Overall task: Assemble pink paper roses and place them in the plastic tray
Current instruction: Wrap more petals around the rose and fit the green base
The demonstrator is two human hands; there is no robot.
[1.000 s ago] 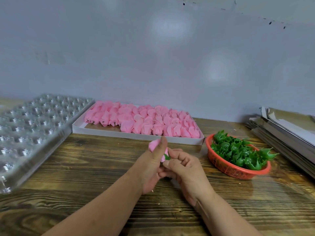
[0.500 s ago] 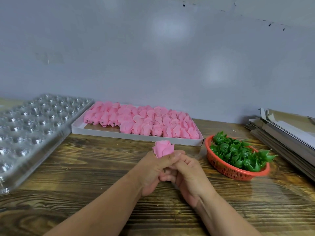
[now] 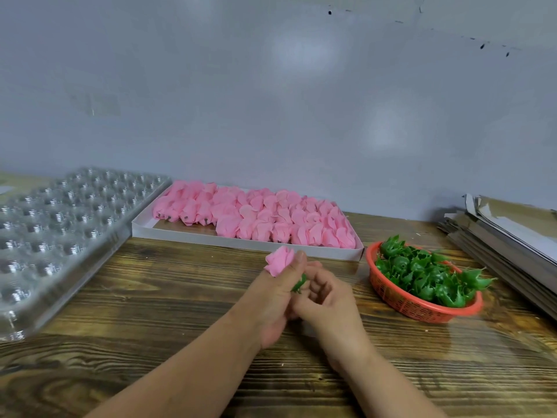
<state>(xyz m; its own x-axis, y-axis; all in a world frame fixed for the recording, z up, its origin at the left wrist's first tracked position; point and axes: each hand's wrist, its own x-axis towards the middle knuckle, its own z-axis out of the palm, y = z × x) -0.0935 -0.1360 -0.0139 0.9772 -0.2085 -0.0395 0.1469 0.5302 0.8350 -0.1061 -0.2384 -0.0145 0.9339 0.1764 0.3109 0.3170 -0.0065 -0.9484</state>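
Note:
My left hand (image 3: 275, 300) grips a pink paper rose (image 3: 279, 260) above the middle of the wooden table, thumb up against the petals. A green calyx (image 3: 299, 284) shows under the rose, between my two hands. My right hand (image 3: 327, 300) is close beside it with fingers curled at the calyx; whether it pinches it is hidden. A clear plastic tray (image 3: 60, 236) with rows of round cups lies at the left. A white box (image 3: 241, 241) holds several pink rose heads at the back.
An orange basket (image 3: 401, 303) of green calyxes stands to the right of my hands. A stack of grey cardboard sheets (image 3: 509, 236) lies at the far right. A grey wall closes the back of the table.
My hands have parted slightly and the rose has tilted left. The green calyx under it now shows between them. My right hand's fingers have loosened.

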